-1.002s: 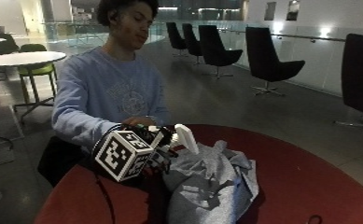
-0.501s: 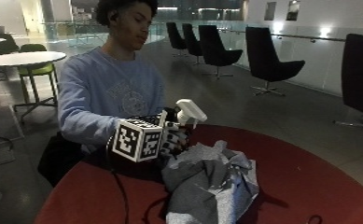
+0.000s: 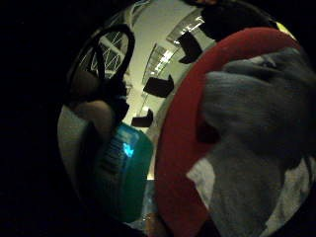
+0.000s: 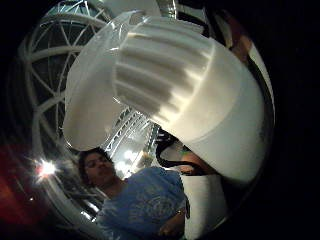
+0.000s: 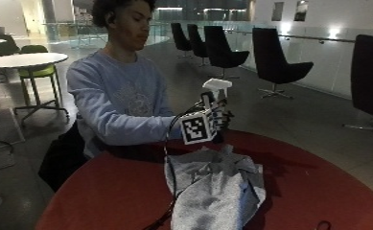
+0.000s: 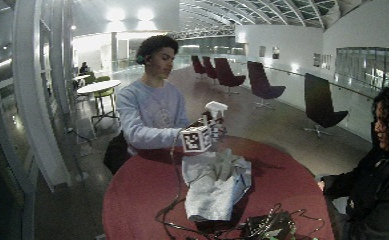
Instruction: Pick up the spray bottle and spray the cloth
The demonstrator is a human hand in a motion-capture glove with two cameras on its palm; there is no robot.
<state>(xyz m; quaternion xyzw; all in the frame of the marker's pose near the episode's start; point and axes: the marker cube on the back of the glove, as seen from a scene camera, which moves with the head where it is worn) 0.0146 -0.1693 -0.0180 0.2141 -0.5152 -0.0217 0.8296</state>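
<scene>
Lifted higher now, your right hand [image 5: 218,117] grips the spray bottle [image 5: 215,86]; aimed off, you'd miss the cloth [image 5: 215,189] below.

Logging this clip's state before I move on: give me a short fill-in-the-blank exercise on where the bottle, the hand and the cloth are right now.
1. The gloved right hand holds the spray bottle lifted ____ the table.
2. The grey cloth lies crumpled on the ____ table.
3. The head of the spray bottle is ____ in colour.
4. In the little finger side palm view, the bottle's body looks ____.

Missing words: above; red; white; green
</scene>
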